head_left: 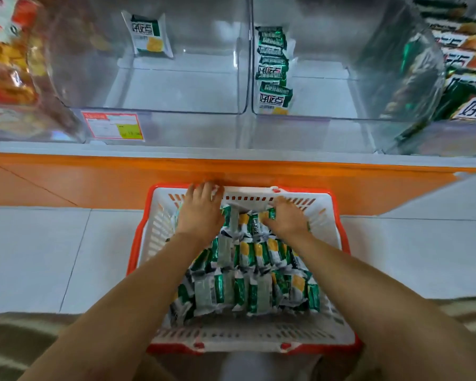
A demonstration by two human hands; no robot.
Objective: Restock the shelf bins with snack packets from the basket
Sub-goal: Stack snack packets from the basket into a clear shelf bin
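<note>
A white basket with a red rim (140, 237) stands on the floor, full of green-and-white snack packets (248, 287). Both my hands reach into its far end. My left hand (201, 210) rests palm down on the packets at the far left, fingers spread near the rim. My right hand (286, 218) presses on packets at the far right, fingers curled among them. Above, a clear shelf bin (160, 111) holds one packet (149, 35) standing at the back. The clear bin (308, 116) to its right holds a short row of packets (274, 70).
An orange shelf base (94, 182) runs across behind the basket. A red price label (112, 126) sits on the left bin's front. Orange snack bags (8, 59) fill the far-left bin, and stacked packets (465, 67) fill the far-right one. White floor tiles flank the basket.
</note>
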